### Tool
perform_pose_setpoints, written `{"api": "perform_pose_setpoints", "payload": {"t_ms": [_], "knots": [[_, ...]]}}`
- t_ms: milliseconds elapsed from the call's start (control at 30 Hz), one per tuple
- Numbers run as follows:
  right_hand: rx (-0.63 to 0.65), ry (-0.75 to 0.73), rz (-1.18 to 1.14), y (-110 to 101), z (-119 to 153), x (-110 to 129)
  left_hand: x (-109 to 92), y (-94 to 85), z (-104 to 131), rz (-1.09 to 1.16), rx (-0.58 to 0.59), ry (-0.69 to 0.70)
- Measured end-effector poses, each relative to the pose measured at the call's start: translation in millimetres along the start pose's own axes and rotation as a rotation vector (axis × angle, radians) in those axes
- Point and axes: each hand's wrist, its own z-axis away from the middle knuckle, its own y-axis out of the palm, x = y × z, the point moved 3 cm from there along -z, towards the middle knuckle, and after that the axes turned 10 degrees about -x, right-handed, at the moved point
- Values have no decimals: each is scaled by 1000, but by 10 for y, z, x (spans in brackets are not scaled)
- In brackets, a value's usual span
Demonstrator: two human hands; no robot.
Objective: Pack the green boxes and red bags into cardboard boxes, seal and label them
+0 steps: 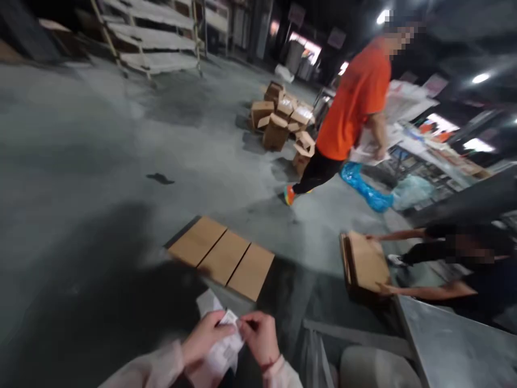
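Observation:
My left hand (203,335) is closed around a crumpled strip of white printed labels (220,353), which hangs down below it. The fingers of my right hand (262,335) pinch together at the right edge of a small label on that strip. Just beyond my hands is a flat brown cardboard box (224,257) with two dark lines across its top, apart from both hands. Print on the labels is too blurred to read.
On the right, a co-worker's hands grip a stack of flat cardboard (365,261) beside a metal table (456,339). Another person in an orange shirt (353,102) walks near open cartons (278,129). Blue plastic (367,188) lies behind. A shelf rack (155,40) stands far left.

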Motion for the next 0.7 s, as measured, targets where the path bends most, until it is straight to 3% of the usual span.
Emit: {"api": "perform_pose_setpoints", "payload": {"t_ms": [167, 300, 500, 600, 700], "knots": [[79, 38, 9, 547, -559, -1086, 997, 49, -686, 65, -246, -108], [51, -28, 79, 830, -1114, -1860, 1646, 136, -1309, 228, -265, -164], [-161, -146, 304, 810, -2571, -2713, 2327, 383, -2236, 484, 20, -233], [-271, -174, 442, 765, -3228, -2982, 2605, 561, -2650, 543, 32, -236], [-356, -176, 572, 731, -3545, -3141, 2825, 690, -2893, 529, -9, -174]]}}
